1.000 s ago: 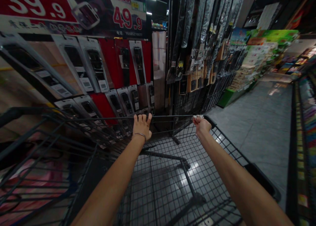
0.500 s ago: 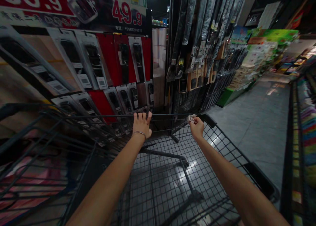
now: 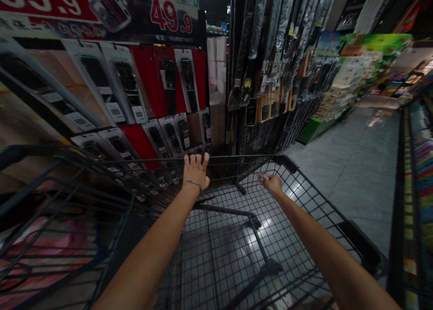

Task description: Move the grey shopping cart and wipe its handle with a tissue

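My left hand (image 3: 196,171), with a thin bracelet at the wrist, rests on the far rim of a black wire shopping cart (image 3: 233,157), its fingers hooked over the rail. My right hand (image 3: 273,182) is closed around a small crumpled whitish cloth or tissue (image 3: 262,178); which of the two I cannot tell. It is over the cart's basket, just below the rim near the right corner. The floor and the cart's lower frame show through the wire mesh.
Packaged belts (image 3: 128,82) hang on a display left of centre, below a price sign (image 3: 172,16). More wrapped belts (image 3: 260,25) hang behind the cart. Something pink (image 3: 43,247) lies behind the wires at left. An aisle floor (image 3: 345,165) runs along the right, beside colourful shelf goods (image 3: 426,174).
My right hand has dropped from the rim to a little below it, still with the cloth or tissue. My left hand has stayed on the rail.
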A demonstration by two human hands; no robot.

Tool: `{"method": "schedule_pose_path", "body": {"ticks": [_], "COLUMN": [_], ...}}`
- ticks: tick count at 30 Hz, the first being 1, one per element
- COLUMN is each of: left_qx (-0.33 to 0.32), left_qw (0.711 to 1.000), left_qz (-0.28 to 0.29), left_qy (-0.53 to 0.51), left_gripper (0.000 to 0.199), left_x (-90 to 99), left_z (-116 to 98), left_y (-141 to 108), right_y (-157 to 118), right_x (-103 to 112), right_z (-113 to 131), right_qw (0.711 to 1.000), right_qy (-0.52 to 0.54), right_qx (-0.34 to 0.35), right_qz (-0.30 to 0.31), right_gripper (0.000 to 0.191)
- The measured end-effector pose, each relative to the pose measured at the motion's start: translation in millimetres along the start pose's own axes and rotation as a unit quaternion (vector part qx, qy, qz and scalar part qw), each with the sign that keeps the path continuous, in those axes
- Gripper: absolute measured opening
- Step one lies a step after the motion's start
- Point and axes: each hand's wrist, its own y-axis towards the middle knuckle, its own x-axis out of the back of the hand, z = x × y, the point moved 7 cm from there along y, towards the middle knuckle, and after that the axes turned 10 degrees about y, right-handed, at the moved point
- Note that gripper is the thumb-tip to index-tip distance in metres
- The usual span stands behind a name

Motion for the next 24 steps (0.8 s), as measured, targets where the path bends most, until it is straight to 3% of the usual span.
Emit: {"method": "schedule_pose_path", "body": {"ticks": [7,14,24], "left_qx": [0.0,-0.002,-0.001], "left_qw": [1.0,1.0,1.0], "left_qz": [-0.003,-0.008,0.0], "left_qy": [0.003,0.014,0.021], "left_gripper": [0.084,0.084,0.084], "left_x": [-0.4,1.6,5.9], "left_z": [-2.1,-5.3,-6.9], "left_y": [-0.4,-1.5,-1.7], "right_y": [-0.8,-4.4,-9.6], "right_x": [0.6,-23.0,-28.0], "right_z": [-25.1,-5.9,18.6], "right_qw": [0.963,0.928,0.898], "right_qy": [0.209,0.339,0.419], "right_qx": [-0.154,-0.14,-0.123], "right_qz": [-0.074,-0.057,-0.049], "right_gripper": [0.029,0.031,0.033]}}
